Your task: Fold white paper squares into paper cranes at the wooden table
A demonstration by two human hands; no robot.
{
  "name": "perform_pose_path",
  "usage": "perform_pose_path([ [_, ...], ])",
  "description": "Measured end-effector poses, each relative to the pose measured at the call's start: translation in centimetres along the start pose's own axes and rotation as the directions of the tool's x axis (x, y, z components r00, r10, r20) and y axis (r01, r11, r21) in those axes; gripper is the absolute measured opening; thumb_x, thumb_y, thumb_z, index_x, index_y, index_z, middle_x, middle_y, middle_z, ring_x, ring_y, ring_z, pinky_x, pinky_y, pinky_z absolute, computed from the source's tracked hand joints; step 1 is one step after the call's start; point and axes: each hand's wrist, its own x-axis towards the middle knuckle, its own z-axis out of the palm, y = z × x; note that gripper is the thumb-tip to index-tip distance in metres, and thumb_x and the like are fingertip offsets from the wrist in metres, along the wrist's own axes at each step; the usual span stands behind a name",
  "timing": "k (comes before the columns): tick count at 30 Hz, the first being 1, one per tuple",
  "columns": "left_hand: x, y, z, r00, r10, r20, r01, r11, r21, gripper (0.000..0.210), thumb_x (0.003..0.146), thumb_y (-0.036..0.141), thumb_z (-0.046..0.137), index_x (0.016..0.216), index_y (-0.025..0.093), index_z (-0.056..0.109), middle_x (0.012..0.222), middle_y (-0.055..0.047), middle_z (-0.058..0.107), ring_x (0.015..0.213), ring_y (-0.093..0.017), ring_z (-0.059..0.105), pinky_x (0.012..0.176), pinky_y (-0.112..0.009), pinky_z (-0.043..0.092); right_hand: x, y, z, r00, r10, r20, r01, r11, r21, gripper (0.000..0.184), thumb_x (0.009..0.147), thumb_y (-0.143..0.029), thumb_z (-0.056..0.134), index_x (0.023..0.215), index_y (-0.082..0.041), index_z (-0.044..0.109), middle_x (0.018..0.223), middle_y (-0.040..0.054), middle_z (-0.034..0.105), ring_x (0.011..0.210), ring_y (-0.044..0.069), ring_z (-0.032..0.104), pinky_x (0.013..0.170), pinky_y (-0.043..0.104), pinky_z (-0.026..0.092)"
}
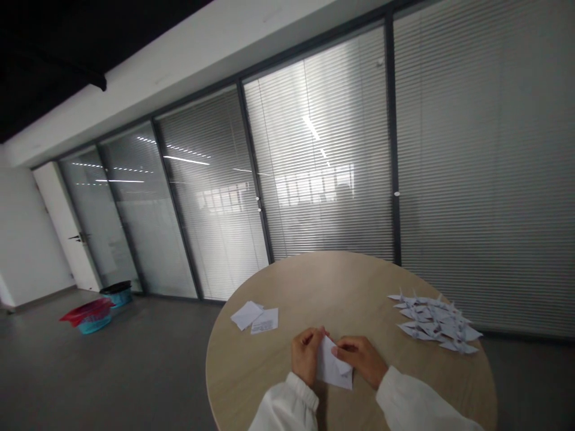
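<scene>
A partly folded sheet of white paper (331,370) is held between my two hands over the near part of the round table. My left hand (306,354) pinches its upper left edge, fingertips close to the top corner. On the upper right side, my right hand (360,358) grips the paper with thumb and fingers, and a small folded flap shows below the thumb. The fingers cover part of the top edge. To the right lies a cluster of folded paper cranes (435,322). Two loose pieces of paper (265,321) rest at the left, one overlapping the other.
The round wooden table (332,278) stands near a glass partition (323,149) with blinds. On the floor at the left are a blue bin with a red liner (92,314) and another with a black liner (117,293). A white door (67,227) is at the far left.
</scene>
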Motion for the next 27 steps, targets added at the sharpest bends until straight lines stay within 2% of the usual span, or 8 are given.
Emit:
perform_pose_path([
  [7,0.8,-0.8,0.1,1.000,0.009,-0.009,-0.008,0.992,0.123,0.038,0.065,0.047,0.057,0.055,0.011,0.063,0.050,-0.003,0.057,0.047,-0.012,0.049,0.047,-0.022,0.035,0.4,0.2,-0.3,0.999,0.044,0.032,-0.043,0.999,-0.032,0.035,0.064,-0.046,0.061,0.055,-0.013,0.062,0.052,-0.0014,0.052,0.052,0.011,0.045,0.049,0.022,0.032],
  [17,2.3,-1.1,-0.7,0.994,0.022,0.111,-0.053,0.956,0.289,0.042,0.070,0.049,0.050,0.064,0.011,0.065,0.052,-0.001,0.054,0.049,-0.010,0.044,0.046,-0.020,0.030,1.9,1.8,-1.3,0.986,0.086,0.140,-0.070,0.991,-0.117,0.044,0.065,-0.053,0.057,0.050,-0.011,0.057,0.047,-0.0038,0.041,0.048,0.009,0.037,0.047,0.021,0.025],
  [24,3.3,-0.9,-0.5,0.989,0.042,0.145,-0.094,0.923,0.374,0.042,0.070,0.050,0.049,0.064,0.011,0.064,0.049,0.001,0.049,0.047,-0.009,0.040,0.044,-0.020,0.026,2.3,0.9,-1.6,0.985,0.028,0.171,-0.002,0.988,-0.152,0.049,0.065,-0.057,0.053,0.046,-0.012,0.053,0.046,-0.0043,0.036,0.048,0.009,0.034,0.046,0.021,0.023],
  [27,3.4,-1.0,-0.5,0.990,0.034,0.136,-0.082,0.926,0.368,0.041,0.069,0.049,0.050,0.063,0.011,0.064,0.048,0.001,0.048,0.046,-0.009,0.039,0.044,-0.019,0.025,2.4,1.0,-1.5,0.985,0.037,0.167,-0.013,0.990,-0.142,0.047,0.064,-0.056,0.054,0.046,-0.012,0.054,0.046,-0.0041,0.036,0.048,0.008,0.033,0.047,0.021,0.023],
])
